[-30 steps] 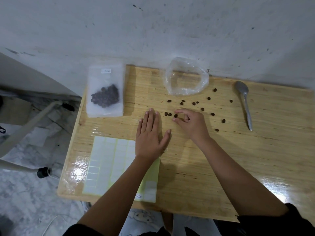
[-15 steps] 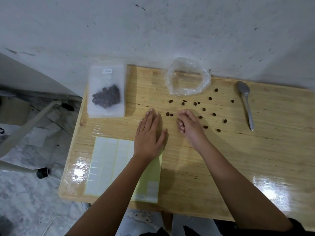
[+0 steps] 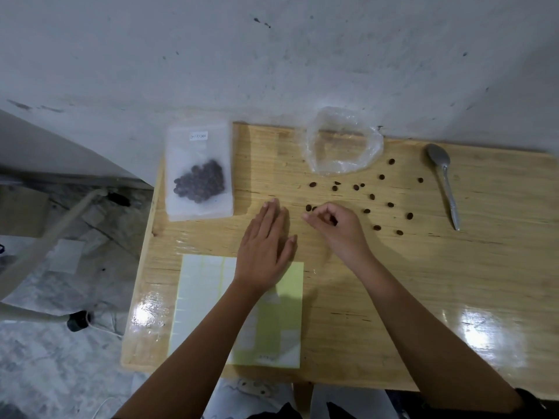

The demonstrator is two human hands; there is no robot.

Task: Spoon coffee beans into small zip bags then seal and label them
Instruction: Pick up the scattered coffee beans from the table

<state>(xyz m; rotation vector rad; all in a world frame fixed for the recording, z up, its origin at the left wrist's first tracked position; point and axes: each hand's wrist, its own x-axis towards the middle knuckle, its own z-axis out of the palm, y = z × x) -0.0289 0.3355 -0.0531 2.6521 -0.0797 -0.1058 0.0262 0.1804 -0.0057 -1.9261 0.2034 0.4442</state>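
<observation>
My left hand (image 3: 266, 246) lies flat, fingers straight, on the wooden table (image 3: 423, 282), its heel over the top of a sheet of white labels (image 3: 205, 285). Right beside it, my right hand (image 3: 338, 231) has its fingers curled, and a dark coffee bean shows inside the curl. Two beans (image 3: 308, 208) lie just at its fingertips. Several loose coffee beans (image 3: 372, 196) are scattered to its right. A sealed, labelled zip bag of beans (image 3: 199, 173) rests at the table's far left corner. A metal spoon (image 3: 444, 176) lies at the far right.
An open clear plastic bag (image 3: 372, 146) sits against the wall behind the beans. The table's left edge drops to a marble floor with a white chair frame (image 3: 45, 237). The grey wall (image 3: 272, 71) closes off the back.
My right hand drew back from pinching a bean, curled into a fist, and now reaches forward again toward the two beans. My left hand stayed flat in place.
</observation>
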